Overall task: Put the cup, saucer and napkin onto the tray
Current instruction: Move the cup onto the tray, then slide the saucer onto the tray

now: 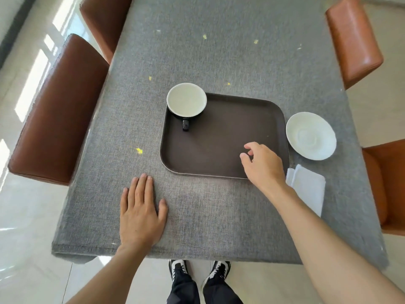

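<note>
A dark brown tray (pixel 221 137) lies in the middle of the grey table. A cup (pixel 186 100), white inside and black outside, stands in the tray's far left corner with its handle pointing toward me. The white saucer (pixel 311 136) rests on the tablecloth just right of the tray. A folded white napkin (pixel 308 187) lies on the cloth below the saucer, partly hidden by my right forearm. My right hand (pixel 262 163) hovers over the tray's near right corner, fingers loosely apart and holding nothing. My left hand (pixel 141 208) lies flat on the cloth, left of the tray.
The table wears a grey cloth (pixel 219 51) with small yellow specks. Brown leather chairs stand at the left (pixel 59 110), far left (pixel 105 20), far right (pixel 352 38) and right (pixel 385 185). My shoes (pixel 198 270) show below the near table edge on a pale tiled floor.
</note>
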